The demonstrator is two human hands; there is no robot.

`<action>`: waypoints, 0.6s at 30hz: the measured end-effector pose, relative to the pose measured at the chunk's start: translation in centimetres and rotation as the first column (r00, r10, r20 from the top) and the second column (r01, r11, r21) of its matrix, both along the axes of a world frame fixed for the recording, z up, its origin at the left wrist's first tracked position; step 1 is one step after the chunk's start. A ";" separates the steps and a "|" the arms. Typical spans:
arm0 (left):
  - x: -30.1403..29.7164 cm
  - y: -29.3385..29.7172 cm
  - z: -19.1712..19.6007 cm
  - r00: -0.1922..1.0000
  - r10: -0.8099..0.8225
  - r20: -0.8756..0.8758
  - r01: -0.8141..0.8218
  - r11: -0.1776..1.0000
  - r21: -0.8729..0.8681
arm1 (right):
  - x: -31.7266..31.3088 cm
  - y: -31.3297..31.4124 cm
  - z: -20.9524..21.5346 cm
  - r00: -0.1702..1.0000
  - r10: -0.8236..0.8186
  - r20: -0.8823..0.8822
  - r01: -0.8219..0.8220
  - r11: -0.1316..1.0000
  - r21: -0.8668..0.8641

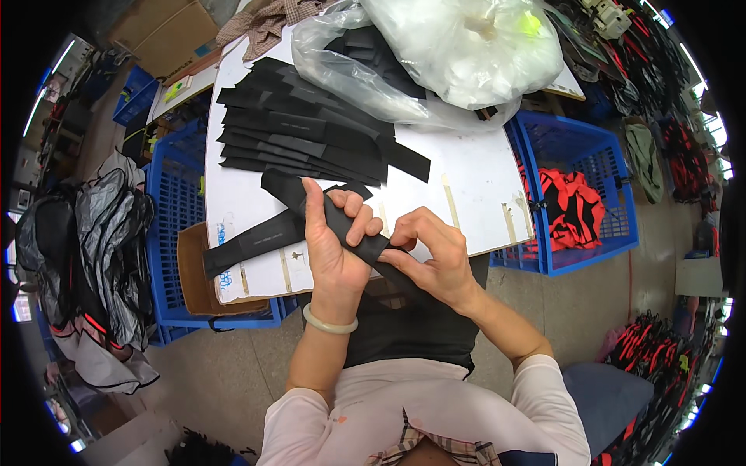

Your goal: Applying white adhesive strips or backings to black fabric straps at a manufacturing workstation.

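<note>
My left hand [339, 252], palm up, has its fingers curled round a black fabric strip [369, 248], with the thumb stretched out along it. At the strip's near edge, the thumb and fingertips of my right hand [435, 260] pinch the cloth. The strip runs slantwise from the table toward my lap; part of it is hidden by my hands. Beneath its far end, another black strip [252, 244] lies across the white table [482, 179]. Beyond my hands, a fanned pile of black strips [303, 128] covers the table's middle.
A clear plastic bag [466, 54] with black pieces inside lies at the table's far end. Blue crates [622, 210] flank the table; the right one holds red-and-black straps [571, 206]. A cardboard box [202, 272] sits by the left edge. Silver-and-black fabric items [113, 233] are heaped further left.
</note>
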State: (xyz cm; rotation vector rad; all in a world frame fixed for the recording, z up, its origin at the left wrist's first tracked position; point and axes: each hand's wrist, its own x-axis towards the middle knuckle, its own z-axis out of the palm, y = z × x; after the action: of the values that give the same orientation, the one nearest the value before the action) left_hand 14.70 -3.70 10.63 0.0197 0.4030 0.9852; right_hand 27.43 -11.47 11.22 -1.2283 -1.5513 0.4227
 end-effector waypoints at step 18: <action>0.9 -2.2 0.1 0.968 0.167 -0.186 0.011 0.714 0.700 | 2.2 -1.8 -1.0 0.836 0.041 -0.546 -0.273 0.896 -0.350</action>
State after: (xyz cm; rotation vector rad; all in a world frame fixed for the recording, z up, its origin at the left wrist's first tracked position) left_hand 15.58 -5.87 10.76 0.8312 0.2245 1.1802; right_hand 29.62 -13.24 10.18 -1.1607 -1.1082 1.1561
